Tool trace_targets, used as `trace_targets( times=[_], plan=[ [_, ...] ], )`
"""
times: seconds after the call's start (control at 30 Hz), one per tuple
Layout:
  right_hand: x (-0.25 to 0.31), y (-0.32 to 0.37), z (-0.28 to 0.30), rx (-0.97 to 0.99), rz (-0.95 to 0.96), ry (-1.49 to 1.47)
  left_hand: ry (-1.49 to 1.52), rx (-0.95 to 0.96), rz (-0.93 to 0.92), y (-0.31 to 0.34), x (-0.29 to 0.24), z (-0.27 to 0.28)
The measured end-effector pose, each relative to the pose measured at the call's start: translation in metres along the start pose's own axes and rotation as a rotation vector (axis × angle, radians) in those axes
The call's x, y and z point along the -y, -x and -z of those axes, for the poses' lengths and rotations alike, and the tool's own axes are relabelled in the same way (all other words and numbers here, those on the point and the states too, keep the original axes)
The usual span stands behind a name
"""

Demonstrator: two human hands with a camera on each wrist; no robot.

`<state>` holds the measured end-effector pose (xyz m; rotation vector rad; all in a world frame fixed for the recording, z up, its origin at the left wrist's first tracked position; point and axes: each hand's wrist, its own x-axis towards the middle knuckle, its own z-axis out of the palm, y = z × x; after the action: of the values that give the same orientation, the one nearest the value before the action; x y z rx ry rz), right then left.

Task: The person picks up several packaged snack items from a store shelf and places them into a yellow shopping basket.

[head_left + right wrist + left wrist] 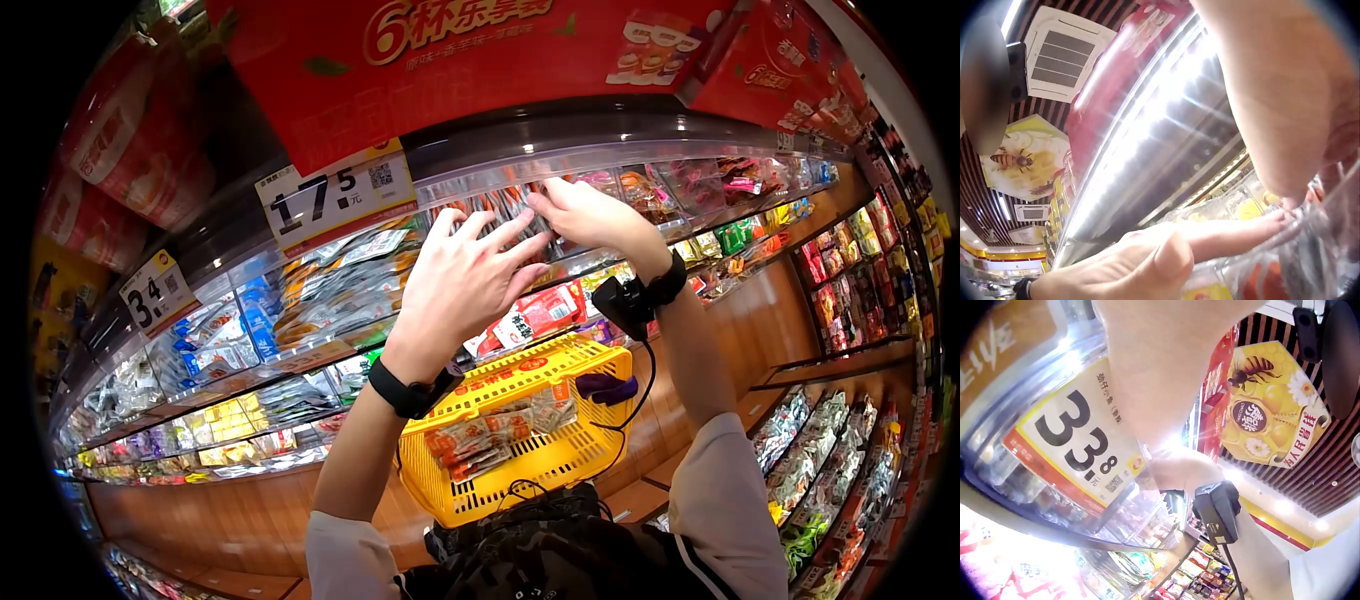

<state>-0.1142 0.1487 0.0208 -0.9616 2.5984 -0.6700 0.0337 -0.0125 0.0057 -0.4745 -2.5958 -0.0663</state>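
Left hand, fingers spread, and right hand, whose hold I cannot tell, reach over packets; hasty rummaging might spill some.

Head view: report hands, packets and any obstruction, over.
Left hand at the shelf packets, fingers spread. Right hand reaching the same packets, grip unclear. Yellow basket below, packaged snacks inside. Nothing clearly blocking.

We cannot tell whether the right hand grips anything, as most of its fingers are hidden from us. Print on the packets inside the yellow basket is too small to read; the red display is cropped along its top.
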Motion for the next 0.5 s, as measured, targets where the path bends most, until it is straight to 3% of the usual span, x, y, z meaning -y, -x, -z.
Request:
trace_targets(
  times=[0.1, 0.2, 0.23, 0.27, 0.33, 0.5],
  plan=[
    [-0.001, -0.004, 0.005, -0.056, 0.067, 0.207, 0.013, 0.008, -0.002, 0.001, 0.001, 0.0],
    [-0.006, -0.01, -0.003, -0.395, 0.338, 0.374, 0.009, 0.012, 0.008, 0.0, 0.0, 0.001],
    [-0.008, -0.014, -0.008, -0.409, 0.41, 0.285, 0.015, 0.024, 0.011, -0.001, 0.0, 0.002],
    [-0.011, -0.017, -0.009, -0.407, 0.413, 0.284, 0.021, 0.037, 0.014, -0.001, 0.0, 0.003],
    [-0.008, -0.017, -0.009, -0.212, 0.309, 0.203, 0.022, 0.04, 0.019, -0.001, -0.001, 0.005],
    [-0.01, -0.004, -0.006, -0.145, 0.32, 0.1, 0.015, 0.002, 0.009, -0.001, 0.0, 0.002]
  ],
)
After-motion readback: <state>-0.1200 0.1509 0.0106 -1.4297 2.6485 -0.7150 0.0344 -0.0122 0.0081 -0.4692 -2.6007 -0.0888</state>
